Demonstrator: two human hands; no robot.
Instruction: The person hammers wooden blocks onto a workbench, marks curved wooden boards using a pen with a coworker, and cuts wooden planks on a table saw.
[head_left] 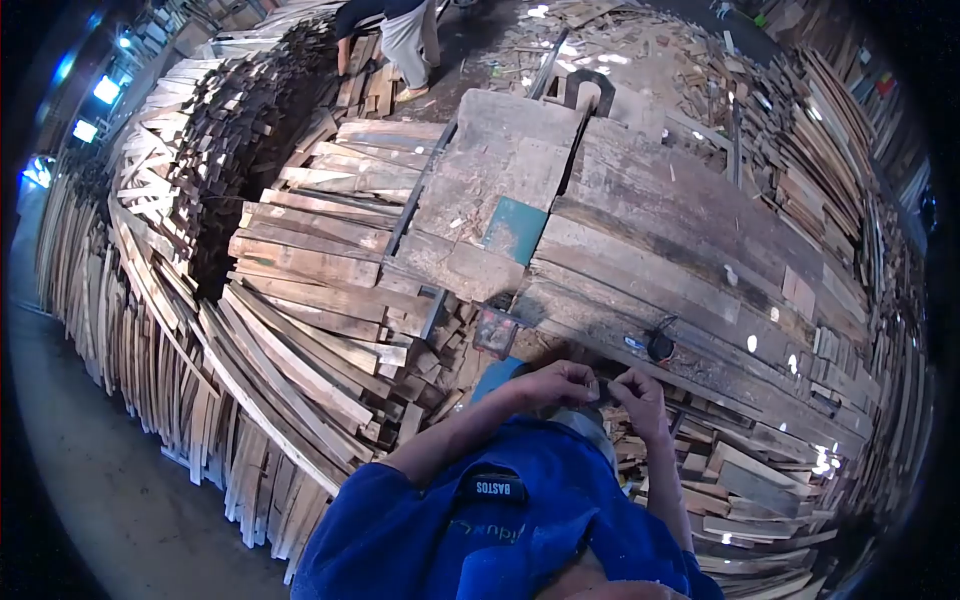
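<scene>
Close to my body, just off the near edge of the wooden work table [640, 240], my two hands are raised almost together. My left hand [562, 382] has its fingers closed in a pinch, and so has my right hand [640, 396]. Something small and greyish seems to sit between the fingertips, but it is too small to name. Beyond my right hand, a small dark round object [660, 346] lies on the table with a small blue item [633, 343] beside it. A reddish box-like object [495, 331] is at the table edge, beyond my left hand.
A green plate [515, 230] lies on the dusty tabletop, near a long slot. At the far end stands a dark arched metal piece [590, 90]. Loose boards [320, 250] are piled on the left, more planks [750, 490] on the right. Another person [405, 45] bends over wood behind.
</scene>
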